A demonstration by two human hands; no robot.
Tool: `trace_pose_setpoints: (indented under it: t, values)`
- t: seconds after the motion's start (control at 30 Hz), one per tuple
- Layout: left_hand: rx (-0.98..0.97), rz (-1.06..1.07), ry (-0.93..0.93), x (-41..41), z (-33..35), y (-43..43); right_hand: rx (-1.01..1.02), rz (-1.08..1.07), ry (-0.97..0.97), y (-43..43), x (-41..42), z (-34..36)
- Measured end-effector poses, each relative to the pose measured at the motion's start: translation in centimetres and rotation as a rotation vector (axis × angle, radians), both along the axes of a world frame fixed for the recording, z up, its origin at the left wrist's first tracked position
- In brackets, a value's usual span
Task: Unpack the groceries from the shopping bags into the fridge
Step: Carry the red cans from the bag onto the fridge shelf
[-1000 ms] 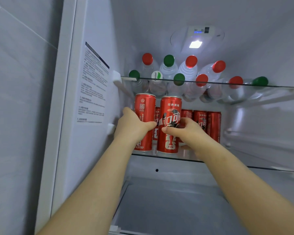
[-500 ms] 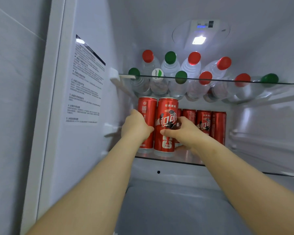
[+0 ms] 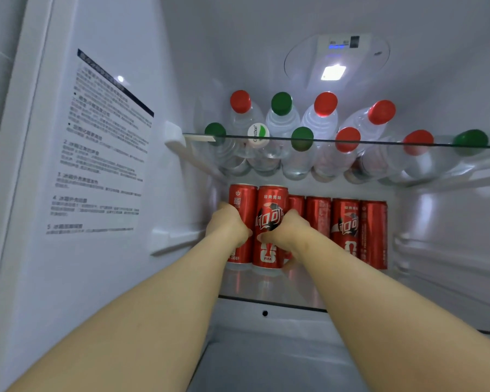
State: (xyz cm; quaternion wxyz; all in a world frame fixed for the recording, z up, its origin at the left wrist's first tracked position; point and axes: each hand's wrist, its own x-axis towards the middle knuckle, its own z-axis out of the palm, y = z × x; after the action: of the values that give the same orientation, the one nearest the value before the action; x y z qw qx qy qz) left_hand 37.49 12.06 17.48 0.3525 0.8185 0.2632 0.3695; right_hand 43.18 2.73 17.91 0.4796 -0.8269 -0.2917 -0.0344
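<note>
There's the left hand (image 3: 228,227) wrapped round the left can (image 3: 242,203), the right hand (image 3: 293,232) curled round the next can (image 3: 272,205). Both have slid deeper onto the middle shelf (image 3: 266,288), maybe touching the back row (image 3: 345,222) now. Placement looks nearly done.

Wall label (image 3: 102,154) text blurred; third can (image 3: 296,203) mostly behind right hand (image 3: 287,233).
</note>
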Motion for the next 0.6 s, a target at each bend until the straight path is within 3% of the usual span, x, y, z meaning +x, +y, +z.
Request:
trace_pose_setpoints:
  t: [0.27,0.6]
  values:
    - [0.037,-0.002,0.048,1.8,0.6,2.2,-0.003,-0.033,0.024,1.9,2.2,0.3]
    - [0.045,0.017,0.038,2.9,-0.1,3.0,-0.023,-0.028,-0.096,1.5,3.2,-0.7]
